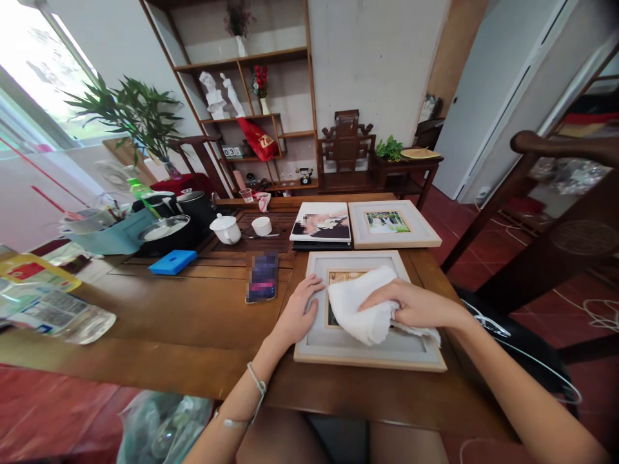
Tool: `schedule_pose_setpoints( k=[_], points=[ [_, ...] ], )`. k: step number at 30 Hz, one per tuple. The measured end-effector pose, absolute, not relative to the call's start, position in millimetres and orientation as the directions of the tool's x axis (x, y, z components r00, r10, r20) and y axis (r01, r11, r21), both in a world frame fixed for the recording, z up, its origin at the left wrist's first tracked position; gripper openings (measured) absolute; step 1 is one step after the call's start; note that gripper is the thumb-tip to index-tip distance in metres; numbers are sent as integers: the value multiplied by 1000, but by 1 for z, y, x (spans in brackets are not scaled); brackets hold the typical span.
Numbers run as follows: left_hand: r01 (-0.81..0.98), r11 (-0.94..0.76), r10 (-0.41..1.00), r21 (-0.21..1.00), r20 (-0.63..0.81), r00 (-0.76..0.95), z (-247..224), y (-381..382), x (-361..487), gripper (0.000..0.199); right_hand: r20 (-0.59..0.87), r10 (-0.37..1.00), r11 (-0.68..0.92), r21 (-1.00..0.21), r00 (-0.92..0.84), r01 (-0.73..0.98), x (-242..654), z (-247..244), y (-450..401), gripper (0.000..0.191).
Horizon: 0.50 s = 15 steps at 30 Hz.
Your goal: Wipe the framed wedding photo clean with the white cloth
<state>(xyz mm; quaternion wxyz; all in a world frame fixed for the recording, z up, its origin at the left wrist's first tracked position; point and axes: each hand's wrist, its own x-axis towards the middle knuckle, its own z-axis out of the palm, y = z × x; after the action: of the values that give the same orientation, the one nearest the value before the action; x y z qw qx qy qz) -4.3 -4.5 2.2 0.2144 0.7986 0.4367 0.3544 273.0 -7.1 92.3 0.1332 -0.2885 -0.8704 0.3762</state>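
A light wooden picture frame (pixel 309 351) lies flat on the brown table in front of me. My right hand (pixel 403 303) grips a white cloth (pixel 355 309) and presses it on the middle of the frame. The cloth hides most of the small picture there; only its upper and left edges show. My left hand (pixel 300 309) rests on the frame's left border with fingers stretched out, holding nothing. Just left of that hand lies a phone (pixel 262 277), its screen lit.
Behind the frame lie a second picture frame (pixel 430 232) and a white photo album or panel (pixel 316 212). A lidded white cup (pixel 225 229), a small white bowl (pixel 262 225), a blue box (pixel 173 261), pots and a clear bottle (pixel 72 319) stand leftward. A dark chair (pixel 541 245) is at right.
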Motion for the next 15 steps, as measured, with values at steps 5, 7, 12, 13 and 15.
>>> schedule_pose_setpoints(
  k=[5, 7, 12, 13, 15],
  points=[
    [540, -527, 849, 656, 383, 363, 2, -5, -4, 36, 297, 680, 686, -581, -670, 439, 265, 77, -1, 60],
    [544, -526, 850, 654, 379, 366, 2, -5, -4, 36, 392, 670, 735, -471, -631, 488, 260, 67, 4, 62],
    [536, -532, 846, 655, 384, 371, 2, -4, -4, 38, 462, 607, 770, -139, -647, 623, 246, 48, 11, 58],
    [530, -534, 844, 658, 385, 372, 1, -3, -4, 38, 444, 610, 761, -100, -656, 641, 243, 46, 11, 55],
    [522, -535, 843, 664, 388, 371, 0, -3, -4, 38, 388, 634, 743, -66, -669, 666, 238, 45, 10, 51]
  ],
)
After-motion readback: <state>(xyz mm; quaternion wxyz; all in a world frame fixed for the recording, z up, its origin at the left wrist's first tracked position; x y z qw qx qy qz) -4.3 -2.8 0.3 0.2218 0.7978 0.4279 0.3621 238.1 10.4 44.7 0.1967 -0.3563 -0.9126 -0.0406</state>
